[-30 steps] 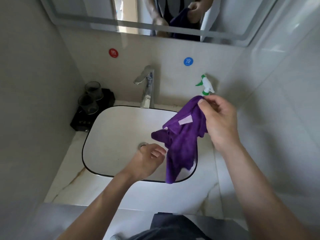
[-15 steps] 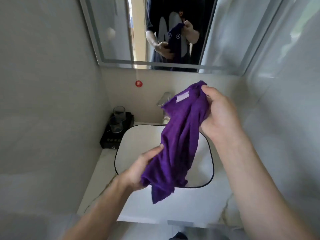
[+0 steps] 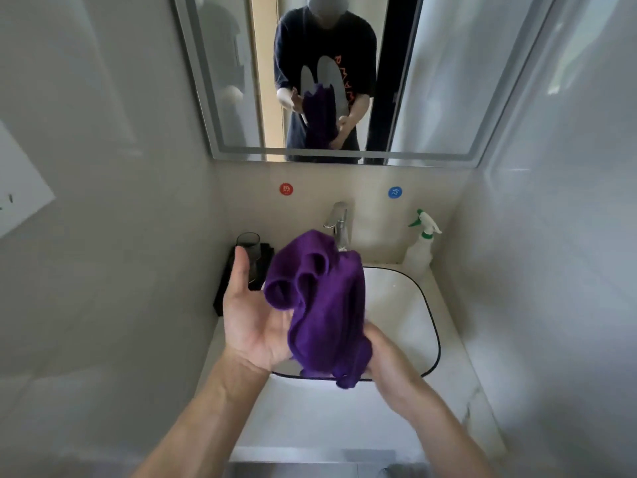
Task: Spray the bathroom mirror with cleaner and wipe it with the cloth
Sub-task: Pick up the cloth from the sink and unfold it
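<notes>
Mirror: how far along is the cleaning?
Early. No spray shows on the mirror, and the spray bottle stands by the sink, in neither hand. Right now the right hand grips the purple cloth, bunched against the open left hand. Spraying and wiping remain.

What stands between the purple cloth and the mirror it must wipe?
Nothing visible. The purple cloth, gripped by the right hand and resting against the open left hand, is over the sink; the mirror hangs on the wall above, with only open air between.
</notes>
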Demonstrator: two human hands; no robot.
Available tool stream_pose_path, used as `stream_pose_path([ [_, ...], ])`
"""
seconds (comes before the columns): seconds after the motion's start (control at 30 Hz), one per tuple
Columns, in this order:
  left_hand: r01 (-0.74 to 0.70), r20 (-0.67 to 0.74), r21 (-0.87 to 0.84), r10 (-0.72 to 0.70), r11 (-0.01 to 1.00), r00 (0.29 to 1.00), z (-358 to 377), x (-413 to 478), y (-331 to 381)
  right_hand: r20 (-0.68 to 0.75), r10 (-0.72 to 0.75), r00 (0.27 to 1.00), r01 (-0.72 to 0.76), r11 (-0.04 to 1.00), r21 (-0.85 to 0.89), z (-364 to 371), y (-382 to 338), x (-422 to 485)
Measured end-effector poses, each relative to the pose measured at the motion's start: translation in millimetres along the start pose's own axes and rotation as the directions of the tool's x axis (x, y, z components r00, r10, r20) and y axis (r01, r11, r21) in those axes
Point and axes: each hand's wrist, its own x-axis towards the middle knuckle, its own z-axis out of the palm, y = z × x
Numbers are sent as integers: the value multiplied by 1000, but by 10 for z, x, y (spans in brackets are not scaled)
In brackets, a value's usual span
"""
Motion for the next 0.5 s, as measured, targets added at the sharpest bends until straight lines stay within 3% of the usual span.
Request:
stream_pose_path([
  [0.07, -81, -43, -6, 80, 997, 996, 48, 13, 54, 80, -44, 996, 35, 993, 115, 69, 119, -57],
  [0.17, -139, -233, 102, 160, 985, 959, -61, 47, 36, 107, -130, 986, 94, 951, 294, 165, 2, -105],
  [0.37, 158, -442, 357, 18, 921, 897, -338, -94, -150, -41, -219, 975, 222, 951, 214, 335, -269, 16],
  [0.5, 259, -502, 584, 91, 769, 860, -415, -129, -139, -67, -263, 963, 271, 939, 210, 428, -352, 116],
])
